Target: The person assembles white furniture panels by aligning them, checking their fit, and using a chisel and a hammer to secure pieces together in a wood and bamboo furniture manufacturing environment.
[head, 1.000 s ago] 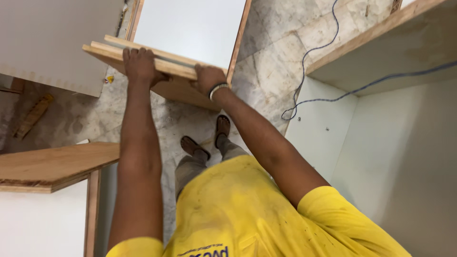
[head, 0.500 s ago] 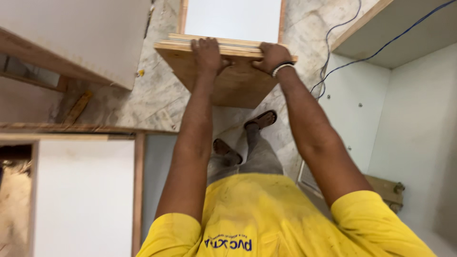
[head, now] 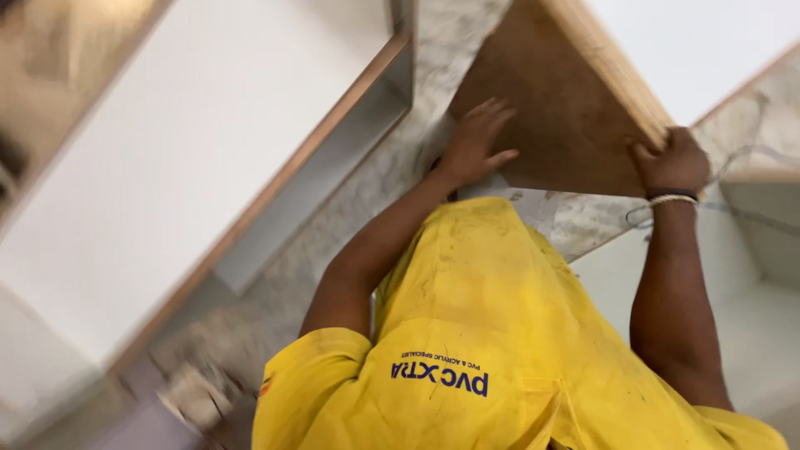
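A brown board (head: 558, 108) is held at the far side, above the marble floor (head: 367, 200). The left hand (head: 477, 143) is pressed flat on its face; the right hand (head: 671, 162) is wrapped round its edge. It is judged stiff, fairly heavy; best gripped by opposite edges.

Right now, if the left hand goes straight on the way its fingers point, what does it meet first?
The left hand already lies flat on the brown board; sliding on, it likely stays on that board, toward its pale edge.
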